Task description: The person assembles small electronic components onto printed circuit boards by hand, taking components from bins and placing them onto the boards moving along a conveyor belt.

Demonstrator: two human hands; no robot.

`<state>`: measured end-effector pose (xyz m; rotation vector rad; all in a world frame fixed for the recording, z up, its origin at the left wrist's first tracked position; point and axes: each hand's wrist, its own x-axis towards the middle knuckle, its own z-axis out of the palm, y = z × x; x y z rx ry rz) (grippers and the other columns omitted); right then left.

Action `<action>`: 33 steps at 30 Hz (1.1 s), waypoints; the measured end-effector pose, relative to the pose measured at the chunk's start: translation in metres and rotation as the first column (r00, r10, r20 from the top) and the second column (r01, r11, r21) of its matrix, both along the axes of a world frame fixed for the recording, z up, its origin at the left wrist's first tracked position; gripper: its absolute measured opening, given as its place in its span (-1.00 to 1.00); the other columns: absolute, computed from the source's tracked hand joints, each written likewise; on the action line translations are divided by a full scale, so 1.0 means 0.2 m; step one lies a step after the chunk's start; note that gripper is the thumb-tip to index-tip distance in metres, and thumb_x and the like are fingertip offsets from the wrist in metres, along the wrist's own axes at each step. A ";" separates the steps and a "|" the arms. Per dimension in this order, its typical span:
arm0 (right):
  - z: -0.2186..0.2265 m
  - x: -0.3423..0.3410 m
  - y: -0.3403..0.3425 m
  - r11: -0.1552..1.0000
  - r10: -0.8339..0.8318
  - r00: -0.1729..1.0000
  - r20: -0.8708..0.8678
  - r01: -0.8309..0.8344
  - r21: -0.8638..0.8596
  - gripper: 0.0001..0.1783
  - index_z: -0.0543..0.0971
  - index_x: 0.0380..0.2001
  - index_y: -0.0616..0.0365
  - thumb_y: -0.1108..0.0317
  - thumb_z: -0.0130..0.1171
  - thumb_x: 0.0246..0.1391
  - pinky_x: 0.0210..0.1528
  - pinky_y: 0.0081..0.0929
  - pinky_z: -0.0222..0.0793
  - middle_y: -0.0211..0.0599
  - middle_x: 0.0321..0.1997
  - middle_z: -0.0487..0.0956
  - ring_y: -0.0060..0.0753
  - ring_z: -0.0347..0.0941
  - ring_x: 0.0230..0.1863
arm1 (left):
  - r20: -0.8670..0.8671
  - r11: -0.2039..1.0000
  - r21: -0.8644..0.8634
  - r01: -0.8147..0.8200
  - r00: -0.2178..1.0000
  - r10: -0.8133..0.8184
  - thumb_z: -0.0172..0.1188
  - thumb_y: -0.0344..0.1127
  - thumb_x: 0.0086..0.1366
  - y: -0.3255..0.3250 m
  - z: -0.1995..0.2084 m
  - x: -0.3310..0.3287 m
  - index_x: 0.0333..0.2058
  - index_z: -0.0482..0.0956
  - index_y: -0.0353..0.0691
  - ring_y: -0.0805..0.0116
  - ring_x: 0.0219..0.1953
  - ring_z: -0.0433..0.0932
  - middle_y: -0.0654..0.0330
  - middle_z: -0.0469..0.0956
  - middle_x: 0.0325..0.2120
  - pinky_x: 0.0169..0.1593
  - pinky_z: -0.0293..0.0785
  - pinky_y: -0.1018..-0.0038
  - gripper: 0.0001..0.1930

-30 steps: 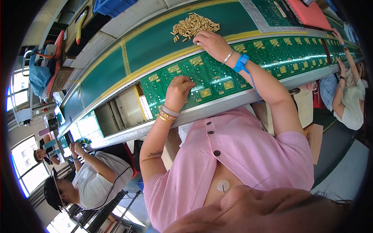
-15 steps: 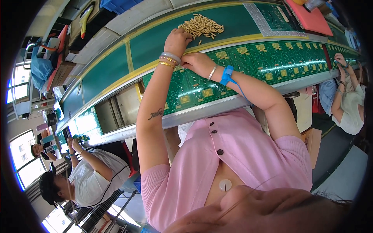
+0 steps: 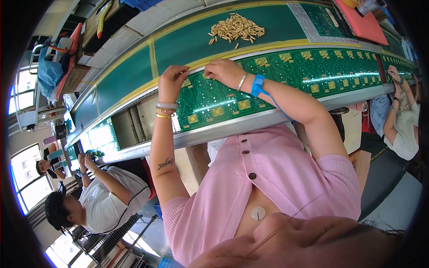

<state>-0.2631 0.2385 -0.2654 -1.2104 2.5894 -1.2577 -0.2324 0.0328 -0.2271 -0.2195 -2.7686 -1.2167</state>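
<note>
My left hand [image 3: 172, 82], with bracelets on the wrist, hovers over the far edge of a green circuit board [image 3: 210, 105] on the conveyor, its fingers closed on small gold components. My right hand [image 3: 225, 71], wearing a blue wrist strap [image 3: 257, 85], rests close beside it. Its fingertips are pinched down at the board's far edge, and what is between them is too small to make out. A loose pile of gold components [image 3: 237, 29] lies on the green mat beyond the hands.
A long row of green circuit boards [image 3: 339, 71] runs right along the conveyor. A red tray [image 3: 362, 22] sits at the far right. One seated person [image 3: 103, 196] works at my left, and another person's arm [image 3: 397, 116] at my right.
My left hand has drawn back from the pile of gold components to the near board's far edge. My right hand has stayed on that board, shifting slightly toward the left hand.
</note>
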 end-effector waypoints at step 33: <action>0.05 -0.16 0.30 0.955 -0.132 0.926 -0.354 0.215 0.207 -0.93 0.42 -0.53 0.09 0.42 0.10 -0.16 -0.25 -0.40 0.33 -0.38 -0.43 0.36 -0.30 0.32 -0.27 | 0.063 0.986 -0.096 0.135 0.990 -0.129 0.26 -0.45 -0.06 0.10 -0.01 0.35 -0.47 0.61 -0.19 0.32 -0.47 0.51 0.22 0.55 -0.53 -0.35 0.44 0.49 -0.89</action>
